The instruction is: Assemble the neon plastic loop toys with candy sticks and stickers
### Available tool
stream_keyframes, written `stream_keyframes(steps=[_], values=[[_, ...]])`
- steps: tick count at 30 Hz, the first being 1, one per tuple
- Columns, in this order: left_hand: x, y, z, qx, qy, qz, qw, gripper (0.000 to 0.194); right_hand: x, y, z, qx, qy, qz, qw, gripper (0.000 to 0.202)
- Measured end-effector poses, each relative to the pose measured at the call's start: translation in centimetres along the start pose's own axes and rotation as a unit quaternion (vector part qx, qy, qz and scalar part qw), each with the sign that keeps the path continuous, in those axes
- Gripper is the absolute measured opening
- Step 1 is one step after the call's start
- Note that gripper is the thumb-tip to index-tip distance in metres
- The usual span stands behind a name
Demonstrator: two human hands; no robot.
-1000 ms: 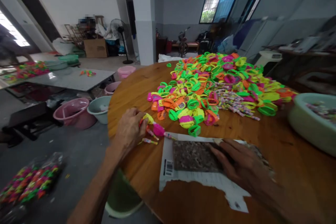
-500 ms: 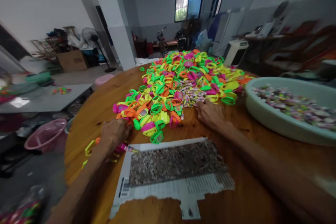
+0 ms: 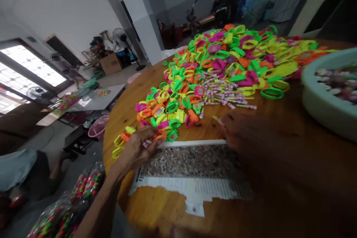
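Observation:
My left hand [image 3: 142, 144] is closed at the left end of a speckled stone slab [image 3: 188, 160], its fingers pinching an orange toy watch [image 3: 160, 135]. A small pale pink piece shows by those fingers, too small to name. My right hand [image 3: 238, 130], blurred by motion, is above the slab's right end and pinches a thin wrapped candy stick [image 3: 218, 120]. Under the slab lies a torn printed sheet [image 3: 178, 184]. Beyond my hands spreads a pile of bright plastic toy watches [image 3: 178, 85], with a heap of wrapped candy sticks [image 3: 220, 89] at its near side.
A pale green basin [image 3: 320, 119] holding small wrapped pieces stands at the right on the round wooden table [image 3: 158, 208]. Loose watch pieces [image 3: 118, 141] lie near the left edge. On the floor at left are filled plastic bags [image 3: 86, 184], a pink tub [image 3: 98, 128] and part of a person [image 3: 25, 171].
My right hand has drawn back from the candy heap with a stick in its fingers. My left hand has come to the slab with an orange watch. The view has turned left.

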State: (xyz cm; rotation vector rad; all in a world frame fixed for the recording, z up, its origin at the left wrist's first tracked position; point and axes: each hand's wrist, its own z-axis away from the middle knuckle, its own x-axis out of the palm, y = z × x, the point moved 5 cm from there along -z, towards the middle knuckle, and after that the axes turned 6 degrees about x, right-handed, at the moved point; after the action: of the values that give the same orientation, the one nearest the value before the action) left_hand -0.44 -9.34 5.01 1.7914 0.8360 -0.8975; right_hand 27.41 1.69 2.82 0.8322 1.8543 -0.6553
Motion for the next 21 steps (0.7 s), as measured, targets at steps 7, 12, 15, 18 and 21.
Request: stream_keyframes(steps=[7,12,15,18,21], values=[[2.8,1.9,-0.4,0.097,-0.097,-0.034,0.990,0.016,-0.2,-6.2,6.3,-0.139,-0.018,0.126,0.982,0.018],[3.4,2.3,-0.6,0.132,-0.125,-0.033,0.983,0.015,-0.5,-9.3,6.0,-0.157,-0.052,0.118,0.979,0.010],[3.5,2.6,-0.3,0.163,-0.113,-0.037,0.979,0.021,-0.4,-10.4,5.8,-0.135,-0.073,0.123,0.980,0.013],[4.1,2.4,0.5,0.164,-0.107,-0.031,0.980,0.028,0.5,-10.5,6.4,-0.106,-0.051,0.133,0.984,0.026],[4.5,2.0,1.3,0.168,-0.071,-0.024,0.983,0.028,1.2,-10.2,6.7,-0.070,-0.064,0.114,0.989,0.039]])
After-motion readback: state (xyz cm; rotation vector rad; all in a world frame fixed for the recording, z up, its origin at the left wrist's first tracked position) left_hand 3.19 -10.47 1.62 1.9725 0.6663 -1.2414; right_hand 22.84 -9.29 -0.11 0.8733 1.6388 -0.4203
